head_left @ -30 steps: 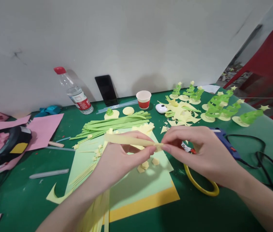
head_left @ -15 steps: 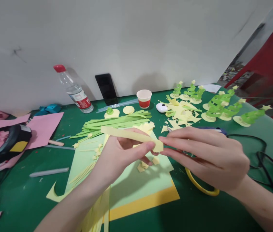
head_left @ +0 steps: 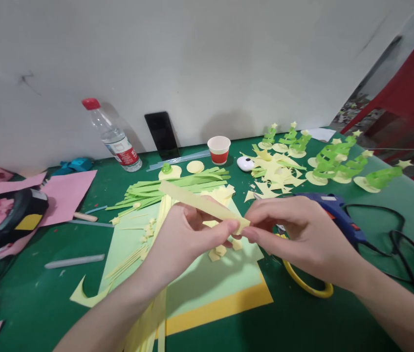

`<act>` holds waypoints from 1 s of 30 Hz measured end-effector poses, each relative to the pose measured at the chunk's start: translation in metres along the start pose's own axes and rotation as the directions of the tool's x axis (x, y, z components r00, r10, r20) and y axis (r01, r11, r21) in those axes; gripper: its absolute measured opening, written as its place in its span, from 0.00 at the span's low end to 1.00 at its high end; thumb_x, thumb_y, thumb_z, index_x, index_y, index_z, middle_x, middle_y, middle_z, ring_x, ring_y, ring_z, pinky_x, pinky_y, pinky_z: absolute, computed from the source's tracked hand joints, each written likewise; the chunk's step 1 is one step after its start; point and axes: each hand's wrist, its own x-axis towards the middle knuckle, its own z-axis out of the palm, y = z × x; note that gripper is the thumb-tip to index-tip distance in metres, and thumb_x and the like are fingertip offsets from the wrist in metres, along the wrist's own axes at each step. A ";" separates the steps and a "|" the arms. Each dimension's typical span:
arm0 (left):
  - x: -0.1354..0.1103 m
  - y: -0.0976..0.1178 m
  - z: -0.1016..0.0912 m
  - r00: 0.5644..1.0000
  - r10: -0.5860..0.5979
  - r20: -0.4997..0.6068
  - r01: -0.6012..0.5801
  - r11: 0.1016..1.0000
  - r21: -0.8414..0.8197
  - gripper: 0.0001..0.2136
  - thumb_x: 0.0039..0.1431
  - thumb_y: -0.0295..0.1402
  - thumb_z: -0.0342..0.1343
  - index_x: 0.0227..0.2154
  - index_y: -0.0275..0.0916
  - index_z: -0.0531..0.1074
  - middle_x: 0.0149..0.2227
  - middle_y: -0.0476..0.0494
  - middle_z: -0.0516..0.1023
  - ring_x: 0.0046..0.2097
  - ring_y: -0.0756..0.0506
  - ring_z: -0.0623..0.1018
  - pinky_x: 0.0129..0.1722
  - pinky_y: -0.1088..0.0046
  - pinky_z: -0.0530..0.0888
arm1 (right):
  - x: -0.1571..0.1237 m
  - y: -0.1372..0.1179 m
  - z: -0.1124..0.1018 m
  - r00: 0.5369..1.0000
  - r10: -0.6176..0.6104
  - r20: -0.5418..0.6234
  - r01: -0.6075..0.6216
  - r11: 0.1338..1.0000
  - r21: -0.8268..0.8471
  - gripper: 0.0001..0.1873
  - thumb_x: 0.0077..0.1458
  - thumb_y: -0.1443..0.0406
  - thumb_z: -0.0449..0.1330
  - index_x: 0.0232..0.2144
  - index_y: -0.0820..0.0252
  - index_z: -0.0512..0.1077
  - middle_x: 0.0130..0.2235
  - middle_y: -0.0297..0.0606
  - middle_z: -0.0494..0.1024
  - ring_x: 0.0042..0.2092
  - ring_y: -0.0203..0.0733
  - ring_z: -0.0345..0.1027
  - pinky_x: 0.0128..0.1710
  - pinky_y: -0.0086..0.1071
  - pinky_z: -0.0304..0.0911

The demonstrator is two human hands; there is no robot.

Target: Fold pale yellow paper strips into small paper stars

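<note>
A pale yellow paper strip (head_left: 199, 201) is pinched between the thumb and fingers of my left hand (head_left: 188, 232), its long end pointing up and left. My right hand (head_left: 298, 234) closes thumb and fingertips on the strip's right end, which looks folded. Below the hands lie small folded yellow paper pieces (head_left: 214, 254) on a light green sheet (head_left: 207, 293). Long yellow strips (head_left: 144, 318) run under my left forearm. Scissors with a yellow handle (head_left: 309, 286) rest under my right hand, which partly hides them.
Green paper strips (head_left: 177, 185), a paper cup (head_left: 219, 150), a phone (head_left: 162, 134) and a water bottle (head_left: 117, 142) stand or lie toward the wall. At right are yellow scraps (head_left: 274, 171), several green spiral paper trees (head_left: 333, 159) and a blue glue gun (head_left: 338, 215) with a black cord.
My right hand has come in from beside the strip and now grips its right end. The strip has tilted, its left end shifting slightly right and up.
</note>
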 end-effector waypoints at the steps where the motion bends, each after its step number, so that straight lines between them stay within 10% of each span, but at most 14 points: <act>1: 0.000 -0.001 0.001 1.000 0.006 -0.017 -0.005 0.999 0.034 0.04 0.47 0.30 0.60 0.20 0.37 0.73 0.22 0.49 0.77 0.23 0.49 0.76 0.19 0.78 0.72 | 0.000 0.000 0.000 0.997 0.080 0.022 -0.082 0.991 0.107 0.09 0.51 0.69 0.61 0.20 0.61 0.72 0.20 0.33 0.73 0.21 0.30 0.61 0.18 0.22 0.58; 7: -0.005 -0.012 0.010 0.943 0.281 -0.177 -0.251 0.952 0.176 0.02 0.49 0.30 0.61 0.25 0.38 0.74 0.26 0.49 0.80 0.26 0.48 0.78 0.24 0.75 0.75 | -0.001 0.005 0.000 0.918 0.374 0.133 -0.377 0.716 0.587 0.10 0.43 0.68 0.68 0.15 0.64 0.72 0.16 0.29 0.68 0.16 0.25 0.55 0.16 0.21 0.50; 12: -0.009 -0.020 0.006 0.741 0.671 -0.001 -0.597 0.659 0.457 0.12 0.56 0.20 0.53 0.36 0.45 0.74 0.38 0.49 0.82 0.39 0.47 0.79 0.39 0.69 0.75 | -0.004 0.000 0.000 0.881 0.392 0.263 -0.443 0.495 0.748 0.11 0.42 0.71 0.67 0.14 0.63 0.71 0.15 0.28 0.68 0.15 0.24 0.54 0.16 0.21 0.49; 18: -0.007 -0.017 -0.003 0.549 0.817 0.175 -0.721 0.357 0.594 0.13 0.53 0.20 0.59 0.37 0.45 0.73 0.37 0.47 0.82 0.37 0.46 0.79 0.36 0.69 0.74 | -0.005 -0.001 0.000 0.784 0.396 0.479 -0.606 0.314 0.731 0.13 0.42 0.64 0.68 0.15 0.63 0.69 0.15 0.27 0.65 0.14 0.25 0.53 0.13 0.21 0.44; 21: -0.006 -0.016 -0.002 0.571 0.810 0.132 -0.723 0.420 0.548 0.10 0.54 0.20 0.59 0.34 0.43 0.73 0.34 0.48 0.82 0.35 0.47 0.78 0.34 0.71 0.74 | -0.003 0.000 -0.001 0.763 0.413 0.497 -0.643 0.406 0.649 0.15 0.46 0.59 0.65 0.17 0.63 0.69 0.13 0.25 0.62 0.12 0.24 0.50 0.10 0.21 0.41; 25: -0.006 -0.014 0.002 0.642 0.767 -0.008 -0.675 0.570 0.469 0.09 0.53 0.19 0.59 0.30 0.41 0.74 0.29 0.51 0.80 0.30 0.50 0.77 0.32 0.75 0.74 | -0.004 -0.003 -0.003 0.909 0.377 0.177 -0.412 0.748 0.521 0.08 0.50 0.65 0.61 0.21 0.62 0.72 0.20 0.29 0.69 0.16 0.25 0.57 0.16 0.20 0.54; 30: -0.005 -0.009 0.005 0.821 0.553 -0.144 -0.493 0.813 0.310 0.09 0.50 0.20 0.61 0.26 0.43 0.77 0.26 0.56 0.80 0.28 0.54 0.76 0.28 0.83 0.74 | -0.007 -0.005 -0.002 0.975 0.211 -0.075 -0.174 0.926 0.335 0.03 0.45 0.70 0.63 0.23 0.59 0.76 0.22 0.30 0.73 0.21 0.27 0.61 0.18 0.18 0.58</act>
